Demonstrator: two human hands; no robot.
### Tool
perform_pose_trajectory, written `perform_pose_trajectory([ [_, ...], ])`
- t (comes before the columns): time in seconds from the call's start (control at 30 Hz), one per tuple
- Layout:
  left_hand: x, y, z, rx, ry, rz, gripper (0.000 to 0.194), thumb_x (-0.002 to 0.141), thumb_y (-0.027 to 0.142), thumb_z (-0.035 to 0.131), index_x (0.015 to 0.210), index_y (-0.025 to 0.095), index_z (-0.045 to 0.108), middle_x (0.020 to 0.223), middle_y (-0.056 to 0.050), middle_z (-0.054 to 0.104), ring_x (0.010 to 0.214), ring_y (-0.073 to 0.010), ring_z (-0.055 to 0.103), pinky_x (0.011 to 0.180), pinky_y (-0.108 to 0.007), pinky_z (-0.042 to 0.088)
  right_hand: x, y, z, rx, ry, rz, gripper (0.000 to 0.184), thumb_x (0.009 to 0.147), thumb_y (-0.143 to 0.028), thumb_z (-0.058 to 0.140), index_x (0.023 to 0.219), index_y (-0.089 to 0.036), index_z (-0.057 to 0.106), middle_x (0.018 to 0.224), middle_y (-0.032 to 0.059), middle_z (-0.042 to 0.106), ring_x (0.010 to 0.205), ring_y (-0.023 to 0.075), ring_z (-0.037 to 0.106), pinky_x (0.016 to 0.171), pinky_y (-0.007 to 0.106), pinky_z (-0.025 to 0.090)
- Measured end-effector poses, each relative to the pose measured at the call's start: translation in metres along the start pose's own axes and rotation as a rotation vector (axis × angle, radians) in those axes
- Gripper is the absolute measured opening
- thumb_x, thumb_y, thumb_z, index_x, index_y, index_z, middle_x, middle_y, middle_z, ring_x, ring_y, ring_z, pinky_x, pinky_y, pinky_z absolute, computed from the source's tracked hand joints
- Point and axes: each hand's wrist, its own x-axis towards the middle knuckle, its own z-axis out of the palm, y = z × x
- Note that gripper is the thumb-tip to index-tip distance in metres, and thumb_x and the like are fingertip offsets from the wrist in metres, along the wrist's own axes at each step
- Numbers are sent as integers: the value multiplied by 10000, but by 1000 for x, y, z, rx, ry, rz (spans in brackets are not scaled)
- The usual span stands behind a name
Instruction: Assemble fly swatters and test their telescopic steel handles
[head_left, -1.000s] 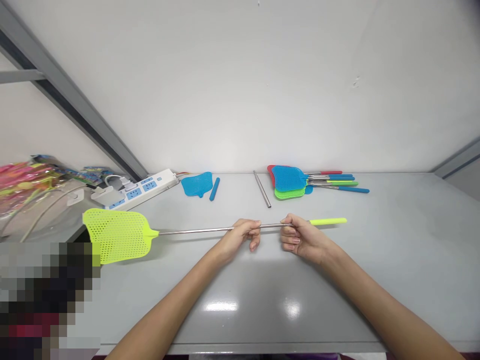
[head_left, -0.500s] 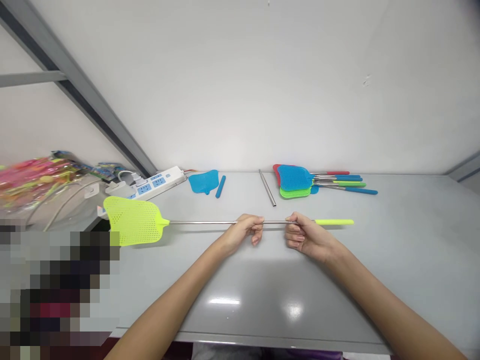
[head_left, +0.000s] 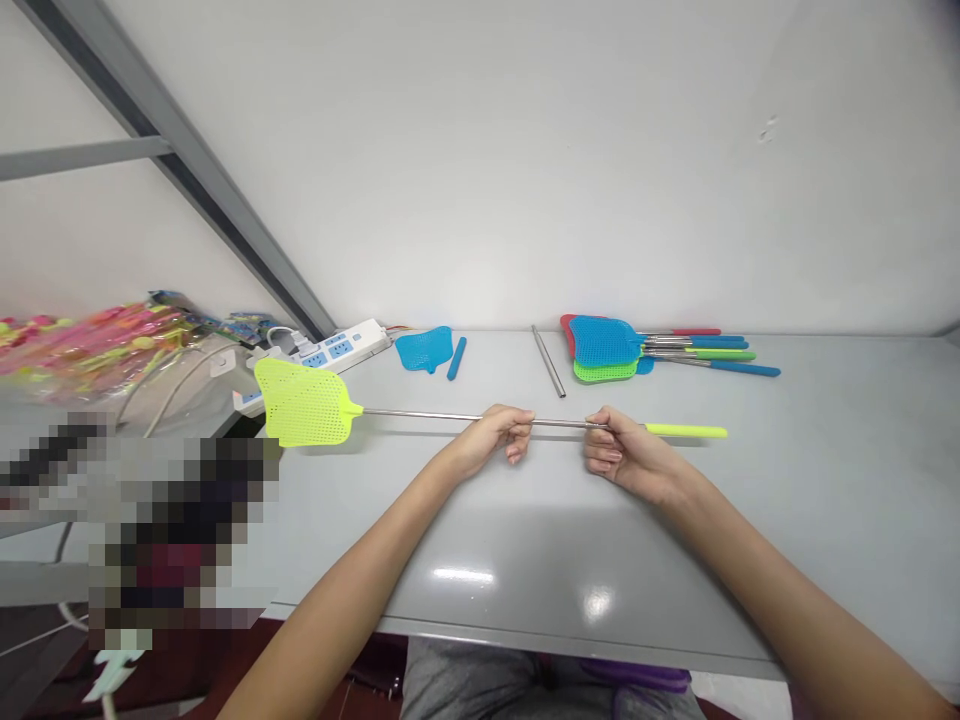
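The left hand [head_left: 487, 442] and right hand [head_left: 626, 455] pinch a yellow fly swatter [head_left: 304, 403] by its shaft, its head at the table edge [head_left: 274, 500], with open tabletop [head_left: 840, 480] to the right.

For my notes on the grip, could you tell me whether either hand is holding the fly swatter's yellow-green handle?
No, the left hand and right hand both pinch the metal shaft, short of the yellow-green handle.
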Motion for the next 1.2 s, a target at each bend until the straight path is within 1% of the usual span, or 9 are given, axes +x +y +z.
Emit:
perform_pose_trajectory([
  [0.13,1,-1,0,6,-2,10,318,764,281,361,480,183,256,364,52,330,375,-82,367,460,-234,279,1,0,0,16,15,-35,262,642,-160,507,491,-176,292,433,-81,206,372,45,180,378,201,208],
  [0.4,2,-7,1,8,8,40,321,770,266,350,479,186,241,363,51,337,368,-81,369,449,-232,284,4,2,-4,-27,-73,-36,288,667,-199,501,471,-178,292,441,-76,203,383,52,187,411,218,238],
  [0.47,2,-7,1,13,21,51,329,774,282,356,478,184,252,364,52,338,366,-78,362,445,-230,280,2,2,-3,-76,-98,-64,301,680,-217,503,465,-178,295,443,-74,199,392,58,202,424,225,246],
  [0.6,2,-7,3,22,102,102,377,773,331,393,455,180,256,357,60,312,360,-66,339,441,-224,269,-4,1,4,-249,-181,-144,308,711,-290,516,479,-167,356,471,-64,239,420,64,233,454,233,252],
  [0.73,1,-9,11,86,123,108,398,772,377,396,449,172,287,351,60,315,359,-61,324,432,-218,260,-8,7,12,-354,-236,-153,297,726,-356,510,524,-151,437,493,-58,248,447,68,257,472,233,243],
  [0.87,1,-15,22,242,98,98,437,785,409,352,427,158,362,347,40,361,369,-68,354,457,-217,297,-7,19,17,-365,-308,-139,309,748,-367,476,534,-145,455,488,-56,230,456,73,257,479,234,231],
  [0.93,1,-16,24,277,100,77,464,792,413,320,412,156,384,336,32,370,365,-72,363,466,-219,313,-6,22,18,-357,-329,-129,315,751,-378,466,538,-145,458,490,-56,223,457,74,254,480,233,227],
  [1.07,3,-17,23,254,88,59,457,798,376,301,426,148,439,334,24,385,366,-84,380,481,-225,334,-4,25,20,-322,-322,-129,310,743,-380,469,537,-149,457,495,-51,234,462,77,257,481,234,228],
  [1.2,3,-15,23,241,87,75,468,801,377,300,411,149,425,357,16,411,400,-89,405,518,-225,349,-2,26,18,-271,-286,-124,295,737,-359,465,529,-152,437,501,-45,261,461,77,260,482,232,232],
])
